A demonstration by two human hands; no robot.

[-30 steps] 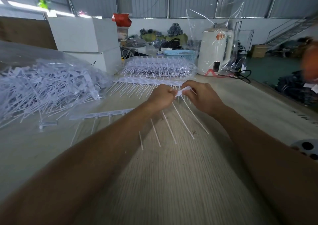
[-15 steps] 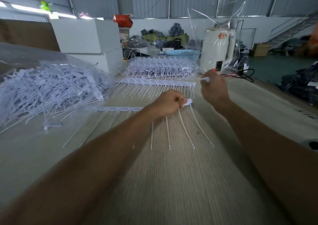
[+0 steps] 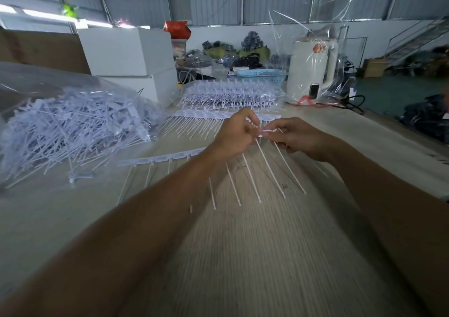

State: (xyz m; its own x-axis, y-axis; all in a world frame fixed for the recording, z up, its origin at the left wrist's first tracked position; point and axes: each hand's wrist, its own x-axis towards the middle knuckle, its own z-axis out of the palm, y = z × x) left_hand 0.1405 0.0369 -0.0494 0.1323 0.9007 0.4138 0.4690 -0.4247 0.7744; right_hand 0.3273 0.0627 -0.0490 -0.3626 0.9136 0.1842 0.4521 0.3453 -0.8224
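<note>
Left hand: fingers curled round the bar of the strip near its right end, knuckles toward the camera, firm grip. Right hand: thumb and forefinger pinch the end tag, other fingers loosely curled under and holding nothing else. The hands nearly touch, with only that one tag head between them. My read: the step in hand is breaking single ties off the moulded strip, and this is the set-up for one break, left anchoring and right taking the piece. Next move probably calls for a short twist or bend at the joint with the right hand, bar held dead steady by the left. Grip close to the joint so the bar doesn't flex and pop a neighbour, then drop the freed tie on the loose pile to the left. Risk: the thin tails snag each other, so pull straight away from the bar. Strip itself: white plastic, a flat bar with rectangular tag heads in a row, one thin stiff tail per head. The tails fan toward the camera over the table, each with a small nub at the tip. Its left end looks to lie on the table, right end lifted in the hands. Can't count the remaining ties, since the left forearm hides some. Further out: the loose pile sits in a clear bag, a second strip lies flat just behind the hands, and beyond it a stack of more strips in plastic wrap.
</note>
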